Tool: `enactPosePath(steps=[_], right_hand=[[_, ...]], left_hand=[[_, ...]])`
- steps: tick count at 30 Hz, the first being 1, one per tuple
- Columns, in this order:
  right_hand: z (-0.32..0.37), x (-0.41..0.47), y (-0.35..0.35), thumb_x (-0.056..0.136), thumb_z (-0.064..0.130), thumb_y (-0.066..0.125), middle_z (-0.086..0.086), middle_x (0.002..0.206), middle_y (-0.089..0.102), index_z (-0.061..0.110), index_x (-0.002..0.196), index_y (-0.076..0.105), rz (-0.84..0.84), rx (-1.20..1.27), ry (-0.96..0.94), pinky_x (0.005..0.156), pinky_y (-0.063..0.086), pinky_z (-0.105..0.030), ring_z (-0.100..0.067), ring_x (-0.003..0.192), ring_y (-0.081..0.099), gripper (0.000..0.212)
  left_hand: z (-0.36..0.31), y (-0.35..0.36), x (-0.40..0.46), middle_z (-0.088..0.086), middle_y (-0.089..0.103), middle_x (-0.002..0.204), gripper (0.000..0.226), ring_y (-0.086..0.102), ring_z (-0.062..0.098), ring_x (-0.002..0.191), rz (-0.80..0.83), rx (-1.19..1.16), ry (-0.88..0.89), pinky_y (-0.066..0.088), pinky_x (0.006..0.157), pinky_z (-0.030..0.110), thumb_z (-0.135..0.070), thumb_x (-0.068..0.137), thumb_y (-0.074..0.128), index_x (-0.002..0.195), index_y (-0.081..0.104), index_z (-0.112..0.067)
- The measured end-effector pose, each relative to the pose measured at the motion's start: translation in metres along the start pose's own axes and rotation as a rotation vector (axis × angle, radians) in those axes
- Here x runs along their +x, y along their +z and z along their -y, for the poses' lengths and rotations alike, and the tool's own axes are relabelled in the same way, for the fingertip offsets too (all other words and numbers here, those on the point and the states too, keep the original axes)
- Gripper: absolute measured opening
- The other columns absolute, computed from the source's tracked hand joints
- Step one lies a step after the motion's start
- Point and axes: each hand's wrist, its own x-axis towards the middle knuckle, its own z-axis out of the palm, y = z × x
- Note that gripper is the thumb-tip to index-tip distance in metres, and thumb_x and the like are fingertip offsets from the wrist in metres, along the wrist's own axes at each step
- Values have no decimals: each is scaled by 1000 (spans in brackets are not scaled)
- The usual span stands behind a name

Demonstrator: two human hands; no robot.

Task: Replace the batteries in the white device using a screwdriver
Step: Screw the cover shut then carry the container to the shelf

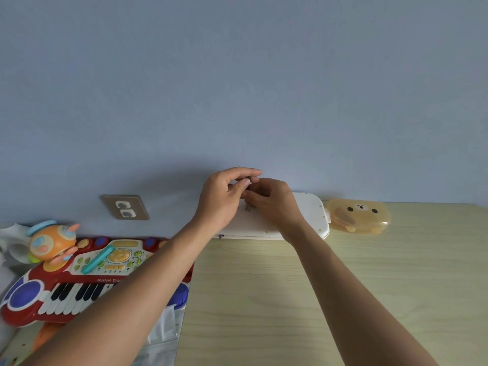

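Toys fill the lower left of the frame: one round orange robot toy (51, 243) on one red toy keyboard (79, 281) with black and white keys and two blue pads, and clear plastic packaging (162, 336) below its right end. White cloth or paper (13, 247) shows at the far left edge. Above the keyboard, one beige wall outlet (126, 207) with two sockets sits on the blue wall (237, 88), which takes up the whole upper half of the frame.

At centre, two bare forearms reach up from the bottom edge. The left hand (221, 200) and the right hand (274, 204) meet with fingertips touching, pinched together on one small dark object (248, 182); what it is cannot be told. Below it a thin dark shaft (248, 207) stands on the one white device (303, 217), which lies flat at the back of the table against the wall, mostly under the hands.

Just right of the device, touching its end, lies one translucent orange bear-face case (360, 216). The table (317, 299) is pale wood grain and spans the lower right.
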Motion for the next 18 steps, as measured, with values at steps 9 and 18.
enactPosePath(steps=[9,18], right_hand=[[10,-17,-47,95,9,59,-9,76,73,3,97,71,-182,133,-20,71,56,-34,-16,67,63,14],[-19,-60,-170,95,8,37,0,93,56,16,113,58,-395,-113,214,61,38,-28,-15,74,50,29]], left_hand=[[-19,24,1,-9,69,115,34,62,1,108,-18,-74,19,49,86,13,-11,97,56,126,65,-26],[-40,100,0,-7,61,129,50,53,10,125,291,287,-74,41,108,34,-43,79,78,126,66,-29]])
